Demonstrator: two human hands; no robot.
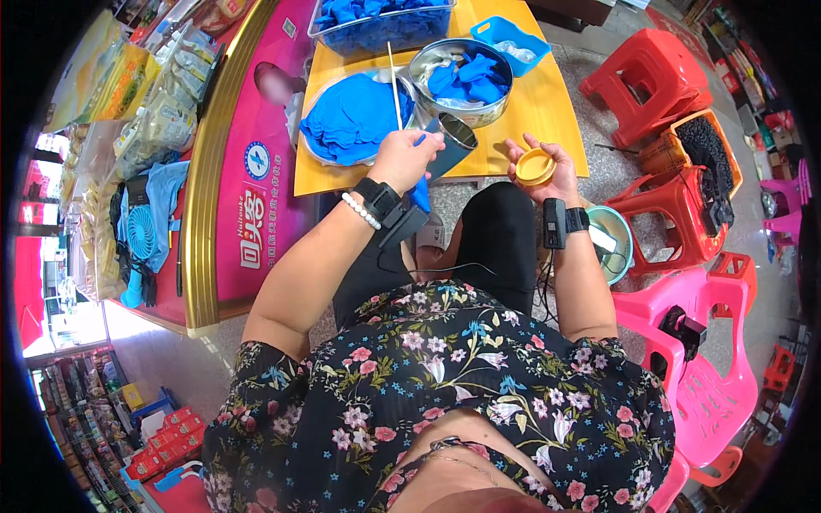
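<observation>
My left hand (409,161) is closed in a pinch on a limp blue piece (419,196) that hangs below it. Right beside its fingers is a dark cylindrical container (456,141), tilted with its mouth showing; whether the hand touches it I cannot tell. In my right hand (558,178), palm up with curled fingers, rests a round yellow lid (534,167). Beyond the left hand, a heap of flat blue pieces (349,120) lies in a shallow pale tray, with a thin wooden stick (393,81) across it. A round metal tin (469,111) holds more crumpled blue pieces (472,79).
These stand on a yellow table (547,107), with a clear bin (380,41) of blue pieces and a blue basket (534,51) at its far side. Red stools (654,77), a pink chair (714,376) and a teal bucket (620,235) are to the right. A pink panel (248,171) borders the left.
</observation>
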